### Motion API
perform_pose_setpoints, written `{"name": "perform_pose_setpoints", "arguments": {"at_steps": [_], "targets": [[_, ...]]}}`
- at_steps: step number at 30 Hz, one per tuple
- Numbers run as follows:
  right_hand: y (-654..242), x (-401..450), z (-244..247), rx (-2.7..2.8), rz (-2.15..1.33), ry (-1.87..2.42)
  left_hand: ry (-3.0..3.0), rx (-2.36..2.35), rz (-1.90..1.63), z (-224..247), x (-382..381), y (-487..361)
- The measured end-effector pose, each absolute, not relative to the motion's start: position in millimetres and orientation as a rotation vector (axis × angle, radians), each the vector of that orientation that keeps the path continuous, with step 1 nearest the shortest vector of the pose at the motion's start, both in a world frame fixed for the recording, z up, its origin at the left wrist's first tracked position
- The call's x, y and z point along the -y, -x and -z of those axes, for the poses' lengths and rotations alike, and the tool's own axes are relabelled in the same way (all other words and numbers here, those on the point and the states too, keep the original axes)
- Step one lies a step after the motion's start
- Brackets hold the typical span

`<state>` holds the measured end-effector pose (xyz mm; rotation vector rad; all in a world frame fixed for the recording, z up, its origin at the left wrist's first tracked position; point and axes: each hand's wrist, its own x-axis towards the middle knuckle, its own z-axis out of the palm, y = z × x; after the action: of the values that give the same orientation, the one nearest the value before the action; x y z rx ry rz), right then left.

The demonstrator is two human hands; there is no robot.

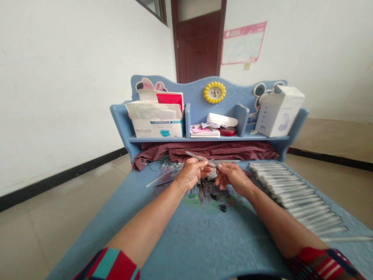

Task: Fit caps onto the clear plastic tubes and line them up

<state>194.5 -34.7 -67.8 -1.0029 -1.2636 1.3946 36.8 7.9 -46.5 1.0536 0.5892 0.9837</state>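
Observation:
My left hand (192,171) pinches a slim, greyish pen-like stick (194,156), whose far end points up and left past the fingers. Close by on its right, my right hand (233,177) is closed with thumb and fingertips at the stick's other end; whether it grips a separate small part there I cannot tell. Under both hands, small dark pieces lie on a stained patch of the blue desk (186,241). A small black piece (223,208) sits nearer to me. Right of my right hand, several clear pen-like tubes (297,194) lie side by side in a long row.
Behind the hands, a checked red cloth (204,151) is bunched under the shelf (210,139). On the shelf stand a mask box (159,128), papers, a red tin (227,132) and a white carton (279,112). One loose tube (348,238) lies near the right edge.

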Motion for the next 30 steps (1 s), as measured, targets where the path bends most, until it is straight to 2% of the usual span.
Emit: {"name": "perform_pose_setpoints", "arguments": {"at_steps": [14,24,30], "targets": [[-200.2,33.6,66.4,1.198,-1.601,0.783,-1.068,-0.444,-0.911,42.3,-7.2,-33.3],[-196.8,36.3,63.3,1.171,-1.525,0.836,-0.835,-0.635,-1.168,39.8,-15.9,-34.5],[-199.4,35.4,63.8,1.178,-1.546,0.780,-0.918,-0.563,-1.155,38.0,-14.8,-33.1]]}}
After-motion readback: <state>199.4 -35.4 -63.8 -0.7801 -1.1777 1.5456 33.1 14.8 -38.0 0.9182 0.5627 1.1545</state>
